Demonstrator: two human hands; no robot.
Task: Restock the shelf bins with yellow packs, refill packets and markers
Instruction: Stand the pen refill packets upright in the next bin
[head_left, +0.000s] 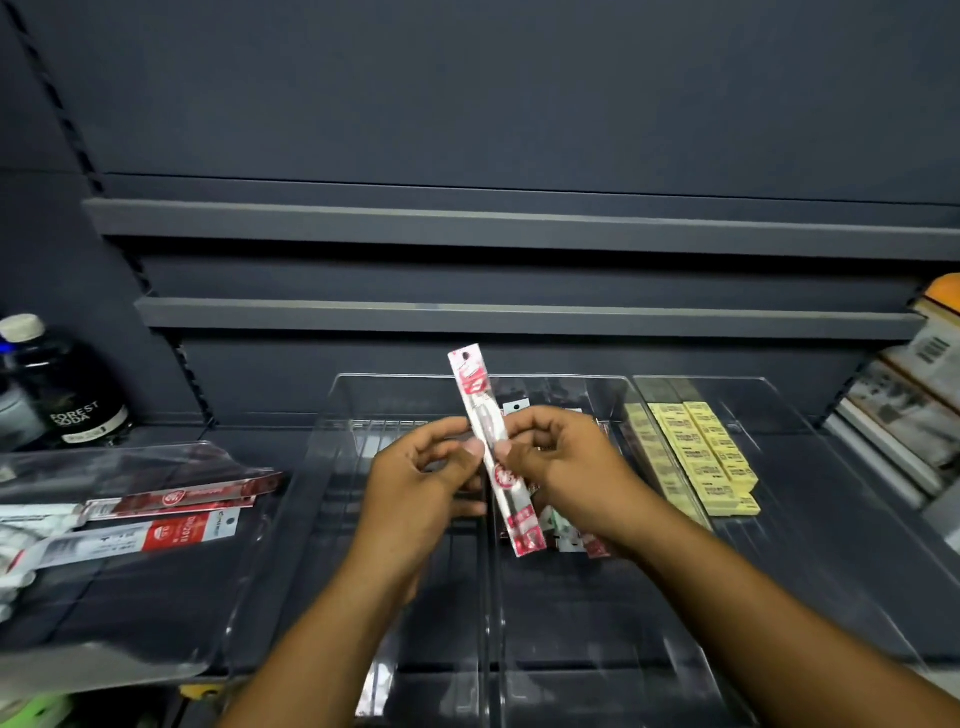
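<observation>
While left hand and right hand both pinch one refill packet upright over the centre bin, I log progress: yellow packs racked right of that bin, other packets inside it, loose packets left of it. No markers seen; roughly midway, I judge.

Your left hand and your right hand are bare. Your left arm and right arm are bare too, right down to the bottom edge of the view. The nail on your left thumb is cut short. The view is a little blurry, so small marks are hard to tell.
</observation>
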